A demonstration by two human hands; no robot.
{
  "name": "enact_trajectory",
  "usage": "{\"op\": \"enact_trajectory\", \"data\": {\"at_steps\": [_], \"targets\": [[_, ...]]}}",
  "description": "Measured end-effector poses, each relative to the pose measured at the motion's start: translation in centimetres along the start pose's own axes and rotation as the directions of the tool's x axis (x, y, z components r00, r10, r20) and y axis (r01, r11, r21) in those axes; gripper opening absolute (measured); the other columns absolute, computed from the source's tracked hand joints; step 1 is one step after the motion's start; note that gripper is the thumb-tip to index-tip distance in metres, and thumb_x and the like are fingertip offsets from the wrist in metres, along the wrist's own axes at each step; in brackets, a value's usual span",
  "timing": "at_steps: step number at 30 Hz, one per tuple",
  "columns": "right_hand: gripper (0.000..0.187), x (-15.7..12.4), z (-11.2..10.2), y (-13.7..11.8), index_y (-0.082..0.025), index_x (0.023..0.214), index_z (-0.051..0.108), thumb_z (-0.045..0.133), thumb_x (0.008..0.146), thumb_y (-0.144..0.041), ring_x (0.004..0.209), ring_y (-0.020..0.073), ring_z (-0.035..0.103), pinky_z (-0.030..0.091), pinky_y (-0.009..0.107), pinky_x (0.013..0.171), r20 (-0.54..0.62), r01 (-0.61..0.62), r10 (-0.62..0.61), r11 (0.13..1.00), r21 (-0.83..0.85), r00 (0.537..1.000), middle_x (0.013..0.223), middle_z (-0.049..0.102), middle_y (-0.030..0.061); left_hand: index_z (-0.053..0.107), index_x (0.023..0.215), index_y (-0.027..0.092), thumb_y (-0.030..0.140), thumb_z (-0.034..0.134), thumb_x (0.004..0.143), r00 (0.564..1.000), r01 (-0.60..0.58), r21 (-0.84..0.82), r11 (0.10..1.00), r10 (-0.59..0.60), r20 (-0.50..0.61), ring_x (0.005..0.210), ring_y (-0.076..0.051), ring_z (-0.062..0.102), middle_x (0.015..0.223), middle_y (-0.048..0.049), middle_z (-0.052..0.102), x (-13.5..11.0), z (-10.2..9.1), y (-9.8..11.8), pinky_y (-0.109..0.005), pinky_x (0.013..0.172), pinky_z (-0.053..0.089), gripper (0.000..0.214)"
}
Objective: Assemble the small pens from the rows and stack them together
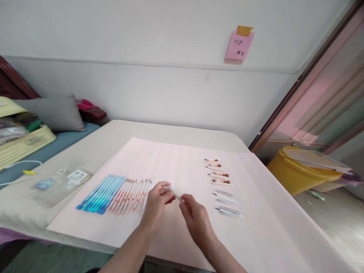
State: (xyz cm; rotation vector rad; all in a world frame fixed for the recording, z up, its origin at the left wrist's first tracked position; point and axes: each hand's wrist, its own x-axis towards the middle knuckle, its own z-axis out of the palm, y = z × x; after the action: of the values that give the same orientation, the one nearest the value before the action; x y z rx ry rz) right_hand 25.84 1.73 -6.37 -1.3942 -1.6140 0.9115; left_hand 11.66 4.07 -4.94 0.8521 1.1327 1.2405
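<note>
My left hand (157, 199) and my right hand (197, 216) meet above the pink sheet, both closed on one slim whitish pen (174, 192). The left fingers pinch its upper end, the right fingertips its lower end. Left of my hands lies a row of blue pens (104, 193), and beside it several clear pens with reddish patterns (129, 197). On the right are brown-ended pen barrels (223, 174) with thin refills among them. Nearer to me lie clear barrels (227, 213) and dark-tipped refills (224, 198).
The pink sheet (176, 159) covers much of the cream table (170, 131). Clear plastic bags (62, 182) lie on the left, beyond them an open yellow case (31, 146) and a grey cushion (57, 113). A yellow bin (298, 170) stands right of the table.
</note>
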Motion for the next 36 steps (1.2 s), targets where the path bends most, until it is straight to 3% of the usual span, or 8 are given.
{"op": "enact_trajectory", "data": {"at_steps": [4, 10, 13, 16, 20, 24, 27, 36], "targets": [[0.011, -0.1, 0.4, 0.3, -0.02, 0.075, 0.055, 0.051, 0.075, -0.03, 0.058, 0.0123, 0.047, 0.033, 0.023, 0.052, -0.067, 0.049, -0.052, 0.997, -0.059, 0.996, 0.069, 0.054, 0.0018, 0.058, 0.096, 0.017, 0.026, 0.065, 0.067, 1.0, -0.001, 0.013, 1.0, 0.001, 0.005, 0.065, -0.014, 0.058, 0.065, 0.0007, 0.058, -0.1, 0.0, 0.0, -0.031, 0.073, 0.047, 0.031], [0.017, 0.8, -0.6, -0.2, -0.019, 0.071, 0.047, 0.05, 0.077, -0.035, 0.033, 0.0027, 0.017, 0.012, 0.021, 0.035, 0.379, -0.497, 0.34, 0.723, 0.479, 0.86, 0.054, 0.046, -0.006, 0.059, 0.093, 0.017, 0.026, 0.065, 0.066, 0.998, 0.004, 0.012, 1.0, -0.005, 0.07, 0.064, -0.014, 0.058, 0.062, 0.0009, 0.057, 0.0, 0.1, 0.3, -0.03, 0.072, 0.047, 0.029], [0.02, 0.8, -0.6, -0.2, -0.018, 0.067, 0.051, 0.05, 0.078, -0.035, 0.036, 0.0039, 0.026, 0.018, 0.02, 0.037, 0.283, -0.403, 0.308, 0.826, 0.395, 0.908, 0.053, 0.046, -0.0041, 0.06, 0.091, 0.017, 0.026, 0.066, 0.065, 0.999, 0.005, 0.006, 1.0, -0.005, 0.034, 0.063, -0.014, 0.058, 0.062, 0.0006, 0.058, 0.1, 0.1, 0.1, -0.03, 0.071, 0.047, 0.029], [0.022, 0.3, -0.2, 0.1, -0.017, 0.072, 0.059, 0.047, 0.081, -0.033, 0.05, 0.0092, 0.043, 0.031, 0.021, 0.048, 0.063, -0.087, 0.083, 0.995, 0.058, 0.995, 0.062, 0.051, 0.0004, 0.06, 0.091, 0.017, 0.027, 0.066, 0.066, 1.0, -0.003, -0.012, 1.0, 0.003, -0.011, 0.065, -0.014, 0.058, 0.064, 0.0004, 0.058, 0.0, 0.0, 0.0, -0.03, 0.072, 0.047, 0.028], [0.021, -0.3, 0.4, 0.6, -0.019, 0.091, 0.06, 0.043, 0.081, -0.028, 0.063, 0.0131, 0.049, 0.033, 0.024, 0.055, -0.051, 0.161, -0.176, 0.962, -0.22, 0.983, 0.079, 0.056, 0.0044, 0.06, 0.092, 0.018, 0.028, 0.066, 0.066, 1.0, -0.01, -0.024, 1.0, 0.01, -0.025, 0.066, -0.013, 0.057, 0.067, 0.0006, 0.059, -0.1, 0.0, 0.1, -0.028, 0.072, 0.047, 0.028], [0.017, 0.0, 0.2, 0.1, -0.017, 0.075, 0.055, 0.047, 0.079, -0.031, 0.048, 0.0086, 0.042, 0.029, 0.021, 0.045, 0.042, -0.091, 0.088, 0.991, 0.103, 0.995, 0.061, 0.052, -0.0005, 0.062, 0.093, 0.017, 0.029, 0.067, 0.064, 1.0, -0.009, -0.017, 1.0, 0.009, 0.003, 0.063, -0.013, 0.056, 0.063, 0.0008, 0.057, -0.2, 0.2, 0.4, -0.029, 0.071, 0.047, 0.032], [0.023, 0.4, -0.3, -0.5, -0.015, 0.078, 0.055, 0.048, 0.079, -0.037, 0.036, 0.0035, 0.03, 0.016, 0.02, 0.036, 0.279, -0.365, 0.266, 0.837, 0.408, 0.923, 0.057, 0.052, -0.002, 0.061, 0.093, 0.017, 0.029, 0.066, 0.065, 0.999, -0.008, -0.004, 1.0, 0.008, 0.043, 0.064, -0.014, 0.057, 0.062, 0.0012, 0.057, -0.3, 0.2, 0.7, -0.03, 0.072, 0.047, 0.032], [0.022, 0.4, -0.1, -1.2, -0.016, 0.067, 0.053, 0.051, 0.078, -0.035, 0.034, 0.0027, 0.034, 0.019, 0.019, 0.036, 0.267, -0.34, 0.256, 0.875, 0.344, 0.929, 0.052, 0.051, -0.0049, 0.061, 0.083, 0.018, 0.035, 0.066, 0.066, 0.994, -0.097, 0.12, 0.988, 0.103, -0.047, 0.057, -0.01, 0.048, 0.059, 0.0045, 0.047, 0.1, 0.2, 0.2, -0.023, 0.059, 0.041, 0.025]]}}
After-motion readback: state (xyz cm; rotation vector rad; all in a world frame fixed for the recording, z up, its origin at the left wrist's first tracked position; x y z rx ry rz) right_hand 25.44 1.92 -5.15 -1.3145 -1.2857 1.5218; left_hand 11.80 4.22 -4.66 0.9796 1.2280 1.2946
